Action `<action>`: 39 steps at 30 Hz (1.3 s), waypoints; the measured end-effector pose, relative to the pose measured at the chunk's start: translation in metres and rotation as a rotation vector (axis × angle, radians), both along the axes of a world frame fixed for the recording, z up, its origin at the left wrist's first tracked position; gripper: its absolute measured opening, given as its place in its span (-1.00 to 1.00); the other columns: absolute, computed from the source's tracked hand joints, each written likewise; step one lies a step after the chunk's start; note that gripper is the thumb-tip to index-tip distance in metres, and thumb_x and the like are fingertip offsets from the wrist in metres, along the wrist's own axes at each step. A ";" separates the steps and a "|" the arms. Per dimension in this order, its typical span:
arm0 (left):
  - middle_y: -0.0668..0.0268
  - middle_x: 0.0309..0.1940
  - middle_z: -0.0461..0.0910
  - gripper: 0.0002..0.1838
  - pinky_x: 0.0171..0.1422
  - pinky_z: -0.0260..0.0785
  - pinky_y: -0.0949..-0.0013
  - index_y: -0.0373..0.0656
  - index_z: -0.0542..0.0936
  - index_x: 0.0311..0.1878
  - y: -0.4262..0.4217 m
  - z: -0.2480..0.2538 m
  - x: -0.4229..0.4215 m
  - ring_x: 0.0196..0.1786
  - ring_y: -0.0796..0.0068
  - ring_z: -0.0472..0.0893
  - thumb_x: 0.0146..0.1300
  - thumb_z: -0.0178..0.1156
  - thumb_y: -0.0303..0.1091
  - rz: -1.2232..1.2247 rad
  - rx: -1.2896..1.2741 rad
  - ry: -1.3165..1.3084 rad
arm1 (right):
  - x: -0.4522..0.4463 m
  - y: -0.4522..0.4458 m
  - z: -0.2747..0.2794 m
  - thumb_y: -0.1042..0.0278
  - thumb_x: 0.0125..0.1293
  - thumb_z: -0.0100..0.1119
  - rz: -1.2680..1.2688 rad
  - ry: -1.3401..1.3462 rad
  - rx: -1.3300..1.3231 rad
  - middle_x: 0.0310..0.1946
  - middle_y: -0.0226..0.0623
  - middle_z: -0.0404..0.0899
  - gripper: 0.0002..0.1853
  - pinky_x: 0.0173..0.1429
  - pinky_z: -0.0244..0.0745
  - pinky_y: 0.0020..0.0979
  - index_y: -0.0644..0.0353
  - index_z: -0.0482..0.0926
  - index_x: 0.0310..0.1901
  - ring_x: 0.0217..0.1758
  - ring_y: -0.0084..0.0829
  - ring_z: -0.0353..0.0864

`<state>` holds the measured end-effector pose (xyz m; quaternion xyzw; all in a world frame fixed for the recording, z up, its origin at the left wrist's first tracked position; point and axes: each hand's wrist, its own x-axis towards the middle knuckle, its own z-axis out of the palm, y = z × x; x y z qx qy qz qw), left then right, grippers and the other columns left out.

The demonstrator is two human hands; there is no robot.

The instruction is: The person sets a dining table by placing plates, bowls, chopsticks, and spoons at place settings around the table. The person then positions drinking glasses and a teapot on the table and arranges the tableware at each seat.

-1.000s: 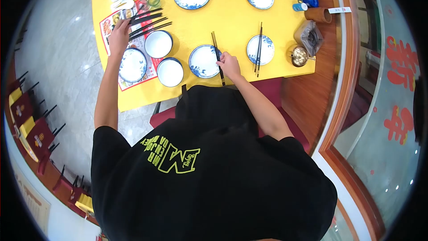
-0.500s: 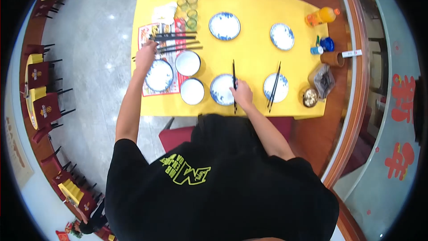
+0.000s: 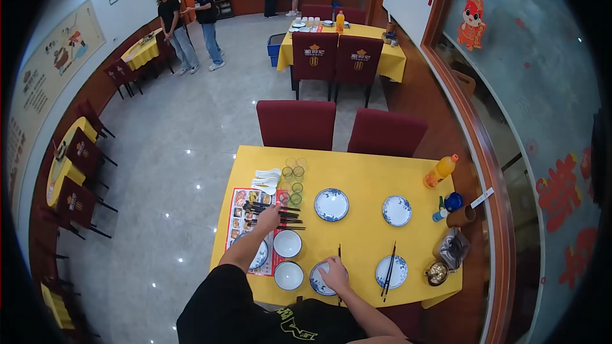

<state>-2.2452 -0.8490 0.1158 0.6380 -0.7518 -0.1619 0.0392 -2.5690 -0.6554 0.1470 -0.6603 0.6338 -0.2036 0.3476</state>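
My left hand (image 3: 270,218) is at a bunch of black chopsticks (image 3: 258,206) on the red-and-white printed menu sheet (image 3: 237,216), its fingers closed on some of them. Just below it are two white bowls (image 3: 287,243) and a blue-and-white plate (image 3: 260,256), partly covered by my forearm. My right hand (image 3: 333,274) hovers over another blue-patterned plate (image 3: 317,285), fingers apart. A pair of chopsticks (image 3: 340,252) lies across that plate, partly hidden by the hand. To its right, a second pair of chopsticks (image 3: 389,274) rests on a plate (image 3: 400,271).
Two more plates (image 3: 331,205) are on the yellow table's far side. White spoons (image 3: 266,179) and several green glasses (image 3: 296,188) stand far left. An orange drink bottle (image 3: 441,171), a wooden cup (image 3: 460,216) and a gold pot (image 3: 437,272) line the right edge. Maroon chairs (image 3: 296,125) stand beyond.
The view has tilted up, showing the room and people beyond. My right hand has let go of the chopsticks on the plate and opened. My left hand has shifted right along the chopstick bunch.
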 end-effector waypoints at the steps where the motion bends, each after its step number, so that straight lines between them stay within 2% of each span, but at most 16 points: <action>1: 0.04 0.13 0.67 -0.66 0.27 0.58 -0.03 -0.15 0.60 0.23 0.008 0.012 -0.012 0.23 -0.04 0.68 0.47 0.17 -0.29 0.119 -0.030 0.176 | 0.000 -0.004 0.000 0.20 0.29 0.50 0.010 -0.023 0.011 0.19 0.00 0.51 -0.61 0.36 0.52 -0.06 0.22 0.67 0.05 0.29 0.07 0.57; 2: -0.01 0.21 0.64 -0.58 0.36 0.54 -0.03 -0.16 0.56 0.31 0.012 0.022 -0.024 0.30 -0.07 0.64 0.50 0.19 -0.19 0.239 -0.060 0.351 | -0.001 -0.005 -0.004 0.20 0.29 0.50 0.016 -0.022 0.010 0.19 0.00 0.51 -0.61 0.36 0.52 -0.06 0.22 0.67 0.05 0.29 0.07 0.57; 4: -0.12 0.41 0.49 -0.25 0.52 0.42 0.02 -0.19 0.41 0.51 0.037 -0.002 -0.041 0.44 -0.13 0.51 0.44 0.28 0.10 0.101 -0.147 0.334 | -0.008 0.002 -0.022 0.21 0.28 0.50 -0.118 0.061 -0.051 0.22 0.00 0.50 -0.59 0.36 0.53 -0.06 0.20 0.66 0.08 0.30 0.05 0.57; 5: -0.19 0.58 0.26 0.12 0.64 0.24 -0.11 -0.24 0.21 0.65 0.053 0.022 -0.054 0.61 -0.19 0.30 0.24 0.41 0.31 0.034 0.032 0.298 | -0.015 0.009 -0.029 0.21 0.28 0.50 -0.110 0.057 -0.047 0.22 0.00 0.50 -0.59 0.36 0.53 -0.06 0.20 0.66 0.08 0.30 0.05 0.57; 7: -0.19 0.65 0.13 0.27 0.64 0.16 -0.33 -0.25 0.16 0.67 0.080 0.036 -0.072 0.69 -0.20 0.15 0.10 0.48 0.37 -0.077 0.110 0.009 | -0.033 0.019 -0.040 0.22 0.27 0.51 -0.158 0.199 -0.120 0.23 -0.01 0.50 -0.53 0.35 0.55 -0.05 0.19 0.63 0.16 0.31 0.04 0.57; 10: -0.17 0.69 0.03 0.35 0.63 0.06 -0.49 -0.21 0.13 0.70 0.090 0.035 -0.080 0.73 -0.18 0.04 0.01 0.52 0.40 -0.054 0.124 -0.080 | -0.054 0.035 -0.039 0.23 0.25 0.51 -0.127 0.163 0.021 0.24 -0.04 0.49 -0.46 0.35 0.56 -0.05 0.15 0.59 0.24 0.31 0.03 0.57; 15: -0.16 0.69 0.01 0.40 0.47 0.17 -0.65 -0.14 0.06 0.72 0.100 0.048 -0.089 0.71 -0.20 0.07 -0.07 0.63 0.28 0.109 0.217 -0.210 | -0.074 0.062 -0.040 0.28 0.25 0.50 0.003 0.189 0.165 0.16 -0.04 0.53 -0.43 0.25 0.60 -0.04 0.12 0.56 0.29 0.26 0.02 0.62; 20: -0.21 0.61 0.08 0.38 0.43 0.44 -0.26 -0.10 0.02 0.71 0.116 0.040 -0.091 0.63 -0.29 0.19 -0.12 0.68 0.00 0.142 0.142 -0.124 | -0.080 0.072 -0.067 0.32 0.27 0.49 -0.001 0.063 0.091 -0.19 -0.01 0.72 -0.50 0.06 0.66 -0.04 0.24 0.58 0.21 -0.08 0.05 0.76; 22: -0.19 0.61 0.08 0.36 0.44 0.41 -0.31 -0.07 0.04 0.71 0.116 0.043 -0.094 0.61 -0.30 0.22 -0.12 0.67 -0.03 0.190 0.129 -0.098 | -0.079 0.069 -0.075 0.31 0.26 0.49 -0.018 -0.055 0.138 -0.31 0.02 0.73 -0.54 -0.01 0.66 0.01 0.30 0.61 0.13 -0.17 0.10 0.76; 24: -0.20 0.57 0.17 0.32 0.48 0.34 -0.35 -0.05 0.11 0.69 0.120 0.063 -0.099 0.58 -0.31 0.26 -0.13 0.67 -0.02 0.214 0.035 -0.088 | -0.084 0.063 -0.092 0.17 0.24 0.50 0.025 -0.040 0.191 -0.31 0.07 0.72 -0.62 -0.03 0.65 0.04 0.27 0.62 -0.08 -0.17 0.13 0.76; 26: -0.18 0.55 0.22 0.29 0.48 0.33 -0.36 -0.02 0.12 0.69 0.127 0.073 -0.101 0.57 -0.32 0.27 -0.09 0.66 -0.03 0.228 -0.054 -0.085 | -0.085 0.056 -0.093 0.05 0.26 0.47 0.075 0.052 0.270 -0.30 0.10 0.72 -0.59 -0.04 0.63 0.08 0.26 0.62 -0.12 -0.16 0.19 0.75; 28: -0.14 0.49 0.27 0.22 0.47 0.34 -0.28 -0.04 0.20 0.65 0.149 0.135 -0.131 0.53 -0.30 0.30 -0.08 0.66 -0.09 0.229 -0.156 0.048 | -0.087 0.055 -0.097 0.09 0.23 0.50 0.063 -0.005 0.228 -0.29 0.11 0.74 -0.62 -0.04 0.65 0.07 0.27 0.67 -0.19 -0.16 0.17 0.76; 31: -0.13 0.46 0.29 0.16 0.45 0.36 -0.16 -0.05 0.29 0.61 0.184 0.163 -0.171 0.50 -0.26 0.33 -0.10 0.66 -0.10 0.141 -0.252 0.114 | -0.087 0.048 -0.115 0.16 0.14 0.54 0.057 -0.061 0.224 -0.32 0.02 0.77 -0.66 -0.06 0.69 -0.05 0.29 0.73 -0.23 -0.19 0.08 0.79; 34: -0.13 0.44 0.32 0.15 0.43 0.39 -0.13 -0.08 0.30 0.60 0.222 0.140 -0.209 0.49 -0.23 0.35 -0.08 0.67 -0.09 0.110 -0.142 0.174 | -0.089 0.049 -0.102 0.25 0.16 0.54 0.047 -0.087 0.233 -0.36 -0.02 0.79 -0.70 -0.12 0.71 -0.16 0.33 0.74 -0.25 -0.29 -0.07 0.82; 36: -0.15 0.43 0.32 0.16 0.43 0.41 -0.11 -0.10 0.29 0.60 0.236 0.115 -0.228 0.49 -0.27 0.35 -0.08 0.68 -0.07 0.138 0.003 0.231 | -0.087 0.051 -0.102 0.38 0.19 0.53 -0.121 -0.341 0.448 -0.41 -0.06 0.80 -0.77 -0.20 0.70 -0.27 0.38 0.73 -0.26 -0.38 -0.27 0.84; 39: -0.16 0.44 0.30 0.19 0.43 0.42 -0.10 -0.10 0.28 0.61 0.249 0.060 -0.242 0.48 -0.30 0.35 -0.11 0.68 -0.06 0.223 0.022 0.225 | -0.085 0.063 -0.107 0.49 0.23 0.50 -0.077 -0.223 0.335 -0.42 -0.09 0.82 -0.83 -0.28 0.69 -0.34 0.42 0.71 -0.28 -0.43 -0.39 0.84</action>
